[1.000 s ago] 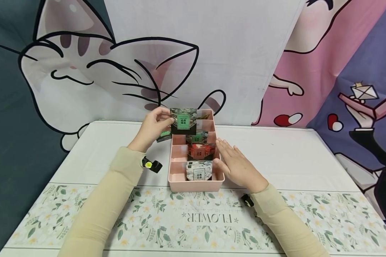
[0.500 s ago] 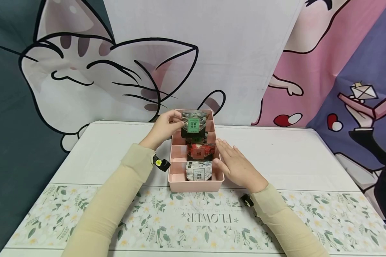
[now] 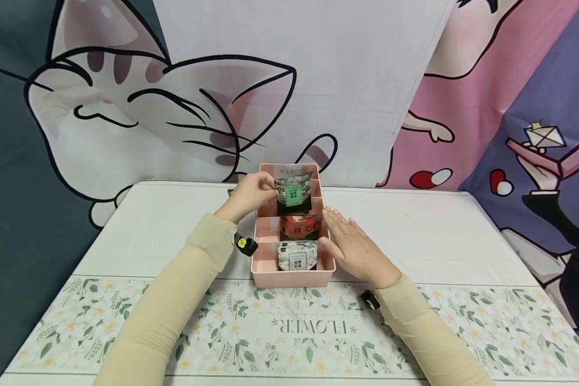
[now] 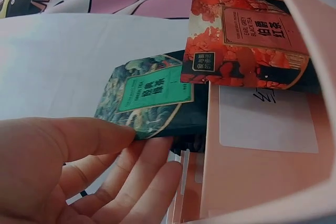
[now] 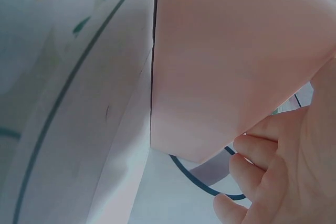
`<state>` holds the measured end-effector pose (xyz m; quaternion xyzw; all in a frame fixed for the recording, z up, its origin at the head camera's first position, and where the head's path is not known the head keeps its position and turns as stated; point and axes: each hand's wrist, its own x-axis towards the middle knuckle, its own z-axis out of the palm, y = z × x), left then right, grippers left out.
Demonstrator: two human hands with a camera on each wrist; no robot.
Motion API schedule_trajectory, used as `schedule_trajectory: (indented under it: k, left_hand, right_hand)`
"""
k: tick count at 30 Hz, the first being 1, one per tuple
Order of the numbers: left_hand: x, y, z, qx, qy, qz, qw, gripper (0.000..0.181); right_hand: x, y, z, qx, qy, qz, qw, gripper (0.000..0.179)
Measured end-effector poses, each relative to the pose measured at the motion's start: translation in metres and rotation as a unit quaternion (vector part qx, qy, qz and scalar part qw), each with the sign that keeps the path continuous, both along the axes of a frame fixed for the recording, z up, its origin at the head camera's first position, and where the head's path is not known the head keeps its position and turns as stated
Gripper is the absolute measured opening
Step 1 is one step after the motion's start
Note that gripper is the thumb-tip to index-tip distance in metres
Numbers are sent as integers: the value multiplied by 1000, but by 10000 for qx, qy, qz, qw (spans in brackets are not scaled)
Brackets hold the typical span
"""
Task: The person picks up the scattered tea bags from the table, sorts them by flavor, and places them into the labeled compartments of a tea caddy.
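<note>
My left hand (image 3: 251, 194) pinches a green tea packet (image 3: 293, 194) by its left edge, between thumb and fingers in the left wrist view. The packet (image 4: 157, 90) is over a rear compartment of the pink divided box (image 3: 291, 279); I cannot tell whether it touches the bottom. In front of it stand a red black-tea packet (image 3: 300, 228) and a whitish tea packet (image 3: 297, 257), each in its own compartment. My right hand (image 3: 359, 252) lies with straight fingers along the box's right wall. In the right wrist view its fingers are beside the box wall (image 5: 236, 66).
A green scrap of another packet (image 3: 230, 191) shows on the table behind my left hand, mostly hidden. A white handwritten label (image 4: 268, 124) is on a divider. The box stands on a white table (image 3: 439, 236) with a flowered strip in front. A cartoon cloth backdrop (image 3: 357, 80) hangs behind.
My left hand has carried the green tea packet rightward and down, from the box's left rim to over a rear compartment. My right hand stays at the box's right side.
</note>
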<state>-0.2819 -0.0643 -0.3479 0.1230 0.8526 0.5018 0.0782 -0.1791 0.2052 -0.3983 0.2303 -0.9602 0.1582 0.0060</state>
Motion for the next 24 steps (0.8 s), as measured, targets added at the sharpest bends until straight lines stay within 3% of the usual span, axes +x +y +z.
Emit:
schedule_trajectory:
  k: [17,24]
  left_hand:
    - [-1,5,4,-883,230,-249,9955,5]
    - [1,6,6,-1193,289,-185,9923,5]
  right_hand:
    - [0,1,1,-62,-19,-18,10000,70]
    - [1,0,1,-98,76,42,9999,71]
